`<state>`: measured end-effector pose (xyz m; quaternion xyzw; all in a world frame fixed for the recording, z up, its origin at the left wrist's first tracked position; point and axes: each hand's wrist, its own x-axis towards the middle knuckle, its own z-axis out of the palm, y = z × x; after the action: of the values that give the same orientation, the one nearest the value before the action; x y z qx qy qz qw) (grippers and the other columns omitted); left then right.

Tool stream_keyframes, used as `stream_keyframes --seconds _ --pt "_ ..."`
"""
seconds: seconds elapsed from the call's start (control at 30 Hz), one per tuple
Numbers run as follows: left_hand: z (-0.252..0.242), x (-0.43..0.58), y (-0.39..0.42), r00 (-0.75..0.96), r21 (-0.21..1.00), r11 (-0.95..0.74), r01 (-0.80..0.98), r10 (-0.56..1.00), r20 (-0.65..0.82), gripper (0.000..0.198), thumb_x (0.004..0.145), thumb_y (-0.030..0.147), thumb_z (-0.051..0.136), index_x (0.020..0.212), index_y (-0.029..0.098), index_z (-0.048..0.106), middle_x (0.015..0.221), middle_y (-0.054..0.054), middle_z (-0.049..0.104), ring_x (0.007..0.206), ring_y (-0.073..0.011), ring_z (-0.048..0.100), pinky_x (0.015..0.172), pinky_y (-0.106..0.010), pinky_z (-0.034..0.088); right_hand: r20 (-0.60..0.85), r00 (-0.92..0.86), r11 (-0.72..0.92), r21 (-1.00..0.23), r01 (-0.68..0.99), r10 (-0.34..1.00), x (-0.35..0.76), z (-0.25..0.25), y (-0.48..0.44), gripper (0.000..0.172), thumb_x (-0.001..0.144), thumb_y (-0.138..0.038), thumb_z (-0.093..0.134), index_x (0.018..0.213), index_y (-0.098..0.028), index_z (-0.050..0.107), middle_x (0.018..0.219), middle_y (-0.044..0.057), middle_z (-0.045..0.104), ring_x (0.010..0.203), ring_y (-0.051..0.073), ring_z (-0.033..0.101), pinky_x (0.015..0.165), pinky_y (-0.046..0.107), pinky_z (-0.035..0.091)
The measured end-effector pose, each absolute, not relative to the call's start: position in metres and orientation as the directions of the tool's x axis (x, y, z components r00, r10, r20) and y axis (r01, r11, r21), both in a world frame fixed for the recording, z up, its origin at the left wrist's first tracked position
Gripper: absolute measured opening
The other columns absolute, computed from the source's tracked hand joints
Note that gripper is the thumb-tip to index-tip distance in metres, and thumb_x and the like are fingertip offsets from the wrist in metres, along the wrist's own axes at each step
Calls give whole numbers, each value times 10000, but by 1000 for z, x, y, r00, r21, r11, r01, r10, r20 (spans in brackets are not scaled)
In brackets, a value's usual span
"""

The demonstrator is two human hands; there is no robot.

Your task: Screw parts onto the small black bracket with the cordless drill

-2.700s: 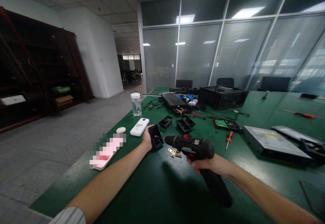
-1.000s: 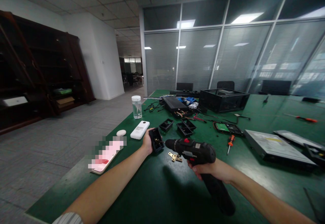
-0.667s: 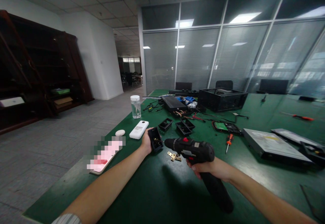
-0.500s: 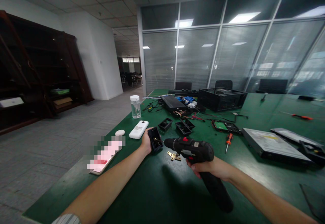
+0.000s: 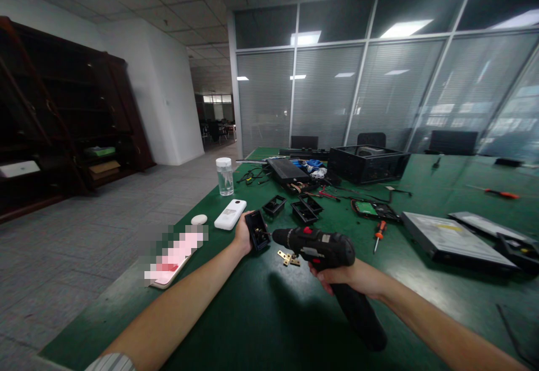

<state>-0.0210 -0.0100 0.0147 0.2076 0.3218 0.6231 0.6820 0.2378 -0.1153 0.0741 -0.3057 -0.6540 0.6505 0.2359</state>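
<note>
My left hand (image 5: pixel 243 235) grips a small black open box (image 5: pixel 255 226), tilted so its hollow faces right, with brass-coloured parts inside. My right hand (image 5: pixel 337 277) is wrapped round the handle of a black cordless drill (image 5: pixel 315 244) with red details. The drill's nose points left at the box's hollow; whether its bit touches anything inside I cannot make out. Below the nose, several brass-coloured plates (image 5: pixel 288 258) lie on the green table (image 5: pixel 236 326). Beyond the box sit more black open boxes (image 5: pixel 274 206) of the same kind.
Left of my hand lie a white device (image 5: pixel 229 215), a white oval object (image 5: pixel 199 220) and a pink phone (image 5: pixel 181 261). A clear jar (image 5: pixel 225 177) stands behind. To the right are an orange screwdriver (image 5: pixel 379 236), a metal-topped drive (image 5: pixel 458 243) and a black case (image 5: pixel 368 163).
</note>
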Motion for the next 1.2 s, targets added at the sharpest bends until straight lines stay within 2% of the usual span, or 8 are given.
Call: stream_keyframes --seconds 0.53,0.93,1.2 --pt "17 -20 -12 27 659 129 -741 986 -162 224 694 358 492 710 146 565 579 -35 579 553 -195 595 496 -296 458 -86 -705 -38 -996 84 704 239 72 -114 230 665 -224 635 865 -132 565 703 -4 515 551 104 500 517 232 409" --pt "10 -22 -7 13 703 105 -703 991 -134 262 686 391 492 744 148 570 604 -57 596 568 -232 600 528 -368 472 -95 -700 -10 -992 125 708 237 77 -117 208 670 -258 638 819 -136 560 654 -18 516 541 108 509 537 239 406" --pt "18 -19 -12 6 694 125 -709 985 -170 242 692 375 475 728 150 557 564 -39 584 507 -195 578 495 -321 459 -70 -708 4 -995 103 702 236 75 -116 225 673 -241 633 859 -141 555 682 -10 517 545 106 501 519 235 398"
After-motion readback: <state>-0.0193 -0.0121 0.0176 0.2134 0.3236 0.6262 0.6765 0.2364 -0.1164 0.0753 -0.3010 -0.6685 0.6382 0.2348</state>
